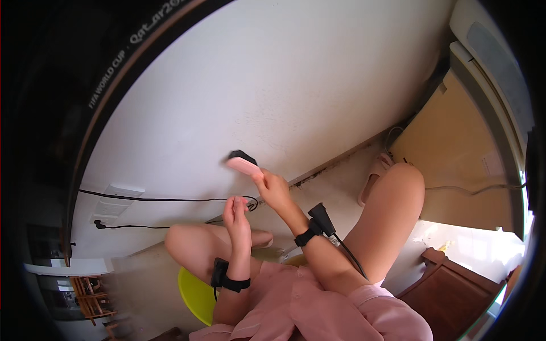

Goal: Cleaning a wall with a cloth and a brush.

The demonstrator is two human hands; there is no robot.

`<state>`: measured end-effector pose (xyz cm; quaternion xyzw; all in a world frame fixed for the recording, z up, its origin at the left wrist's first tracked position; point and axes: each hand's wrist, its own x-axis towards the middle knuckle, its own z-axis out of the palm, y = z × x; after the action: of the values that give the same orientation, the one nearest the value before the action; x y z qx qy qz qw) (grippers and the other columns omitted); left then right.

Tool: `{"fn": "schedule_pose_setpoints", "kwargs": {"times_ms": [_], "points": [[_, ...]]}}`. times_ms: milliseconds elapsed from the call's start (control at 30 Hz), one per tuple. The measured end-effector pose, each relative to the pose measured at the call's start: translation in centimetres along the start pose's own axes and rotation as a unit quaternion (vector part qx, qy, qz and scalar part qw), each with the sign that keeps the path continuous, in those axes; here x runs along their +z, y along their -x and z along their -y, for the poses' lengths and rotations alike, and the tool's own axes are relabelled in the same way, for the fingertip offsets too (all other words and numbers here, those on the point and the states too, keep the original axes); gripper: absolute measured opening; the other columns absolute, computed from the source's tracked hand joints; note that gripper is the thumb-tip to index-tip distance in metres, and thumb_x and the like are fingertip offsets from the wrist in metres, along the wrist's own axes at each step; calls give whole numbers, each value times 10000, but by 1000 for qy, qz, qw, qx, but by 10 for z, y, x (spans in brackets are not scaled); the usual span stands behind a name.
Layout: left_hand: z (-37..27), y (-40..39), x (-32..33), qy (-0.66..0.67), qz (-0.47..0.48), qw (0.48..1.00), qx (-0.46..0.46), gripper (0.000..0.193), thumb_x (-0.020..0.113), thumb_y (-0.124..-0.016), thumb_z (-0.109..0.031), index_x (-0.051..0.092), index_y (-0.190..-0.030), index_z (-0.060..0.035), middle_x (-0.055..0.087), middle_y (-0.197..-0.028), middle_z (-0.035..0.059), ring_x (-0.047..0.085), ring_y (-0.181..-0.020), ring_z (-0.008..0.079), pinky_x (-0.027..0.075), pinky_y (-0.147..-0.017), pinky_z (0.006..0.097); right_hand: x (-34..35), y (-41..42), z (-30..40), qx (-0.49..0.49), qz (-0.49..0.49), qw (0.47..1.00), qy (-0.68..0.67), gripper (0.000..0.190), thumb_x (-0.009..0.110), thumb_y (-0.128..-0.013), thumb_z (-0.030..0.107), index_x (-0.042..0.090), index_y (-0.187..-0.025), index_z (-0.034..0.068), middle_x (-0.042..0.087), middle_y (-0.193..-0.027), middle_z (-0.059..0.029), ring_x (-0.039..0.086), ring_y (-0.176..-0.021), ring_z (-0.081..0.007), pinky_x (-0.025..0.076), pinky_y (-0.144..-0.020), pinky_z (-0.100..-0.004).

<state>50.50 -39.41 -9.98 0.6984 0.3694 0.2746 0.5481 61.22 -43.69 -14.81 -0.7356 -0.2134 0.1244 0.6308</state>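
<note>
My right hand [273,189] grips the handle of a pink brush [242,165] with dark bristles. The dark bristle side faces the white wall [192,106], at or close to its surface. Faint dark scuffs [260,123] mark the wall just above the brush. Lower and to the left, my left hand [237,217] is raised with its fingers curled in; no object shows in it. A thin black cable [179,199] runs along the wall and loops behind those fingers. Each forearm wears a black strap with a device [308,236].
A lime-green plastic seat [194,294] is under me, between my bent knees and the floor. White wall sockets [117,202] with a black plug [100,224] are at left. A yellowish refrigerator-like cabinet [452,162] stands right, near brown wooden furniture [452,294]. A black lettered frame edge [85,140] curves across upper left.
</note>
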Motion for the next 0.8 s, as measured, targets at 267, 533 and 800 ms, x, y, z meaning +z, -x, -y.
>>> {"fn": "schedule_pose_setpoints", "kwargs": {"times_ms": [267,533,800], "points": [[0,-2,8,30,32,999,10,237,454,-945,-187,521,-803,-9,542,-765,20,451,-688,86,381,-663,227,-5,19,-84,34,-12,999,-2,434,465,-896,436,598,-838,28,549,-590,-173,575,-570,-341,432,-529,-412],[-3,4,2,57,39,997,16,242,459,-942,-182,522,-783,-11,542,-751,20,464,-690,81,384,-667,220,-15,-13,-48,-15,-30,998,-49,436,459,-918,406,609,-902,-3,532,-586,-165,493,-503,-254,401,-500,-358],[-5,2,-5,77,-4,997,16,234,440,-943,-155,514,-780,-5,522,-720,15,458,-678,86,376,-655,224,-6,-22,106,-100,61,993,16,411,474,-917,389,605,-825,11,523,-519,-158,539,-465,-313,414,-467,-380]]}}
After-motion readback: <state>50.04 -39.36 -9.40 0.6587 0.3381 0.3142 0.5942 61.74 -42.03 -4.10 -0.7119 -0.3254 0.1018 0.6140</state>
